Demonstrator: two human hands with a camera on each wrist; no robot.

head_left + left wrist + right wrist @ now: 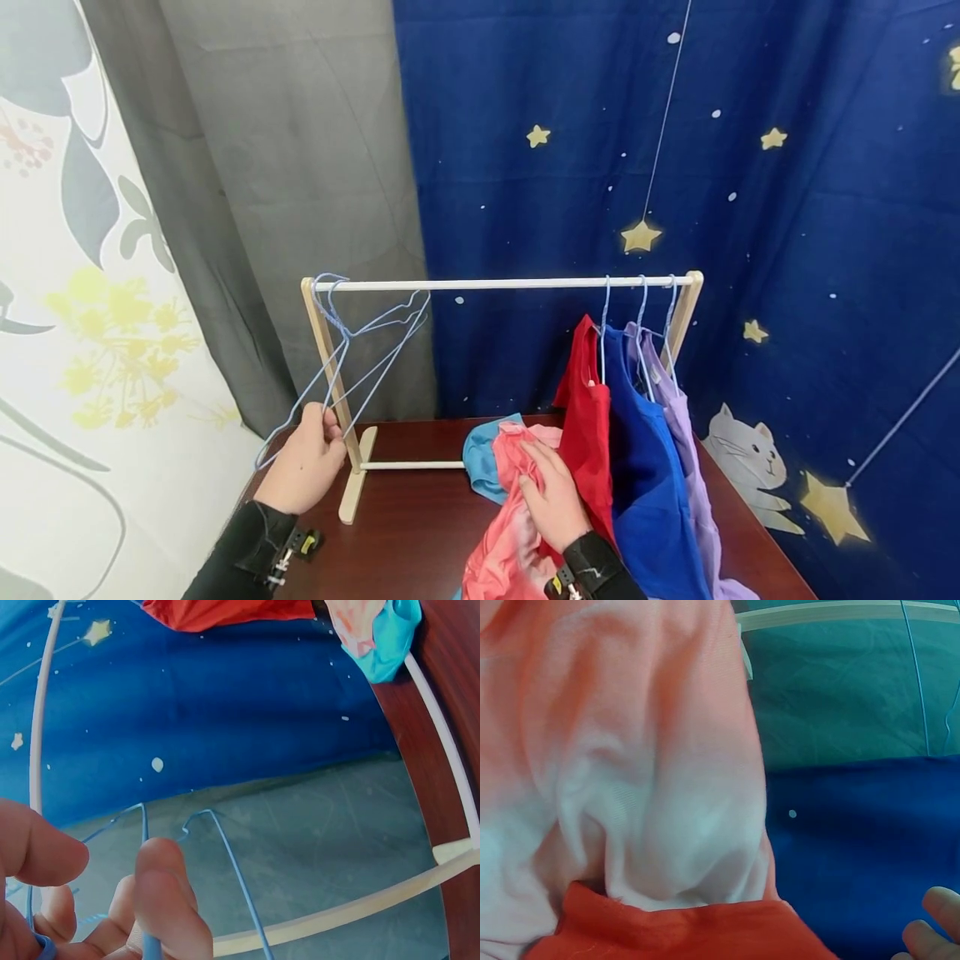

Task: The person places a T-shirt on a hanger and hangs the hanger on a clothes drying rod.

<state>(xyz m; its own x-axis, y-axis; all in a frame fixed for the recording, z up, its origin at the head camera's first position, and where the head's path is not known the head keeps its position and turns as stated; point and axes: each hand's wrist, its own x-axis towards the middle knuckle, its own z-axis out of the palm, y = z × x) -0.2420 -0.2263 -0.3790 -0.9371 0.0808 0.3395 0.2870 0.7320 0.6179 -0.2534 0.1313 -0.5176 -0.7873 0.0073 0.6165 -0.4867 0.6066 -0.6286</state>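
Note:
My left hand grips the lower part of a light-blue wire hanger hooked at the left end of the rack's top rail. Close up in the left wrist view, the hanger wire runs along a finger. Beside the hanging red garment, my right hand rests on a crumpled coral-pink garment with paler patches, fingers extended over the cloth. Its fingertips show at the lower right of the right wrist view. A teal garment lies partly under the pink one.
Red, royal-blue and lilac garments hang on blue hangers at the rack's right end. The small wooden rack stands on a dark red-brown table. Behind it hang a grey curtain and a navy star-patterned curtain.

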